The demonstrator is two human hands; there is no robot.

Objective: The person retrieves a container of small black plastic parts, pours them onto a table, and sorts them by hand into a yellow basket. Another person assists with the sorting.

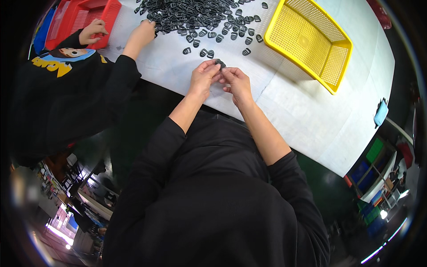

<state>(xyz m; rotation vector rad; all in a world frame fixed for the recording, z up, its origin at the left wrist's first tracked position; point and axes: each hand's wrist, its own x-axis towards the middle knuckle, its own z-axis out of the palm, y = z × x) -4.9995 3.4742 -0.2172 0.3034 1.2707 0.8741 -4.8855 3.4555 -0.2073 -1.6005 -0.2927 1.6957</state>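
Both hands, left hand [203, 76] and right hand [236, 81], meet fingertip to fingertip, pinched together on one small black clip [220, 63] held above the white desk [302, 111]. Clip pile [200, 18] lies at 12 o'clock (within reach); yellow basket [331, 73] at 2 o'clock.

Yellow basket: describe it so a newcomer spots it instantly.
On the white table, look right of the heap of small black clips. The yellow basket is an empty mesh tray; the red basket lies far left by another person's hands.
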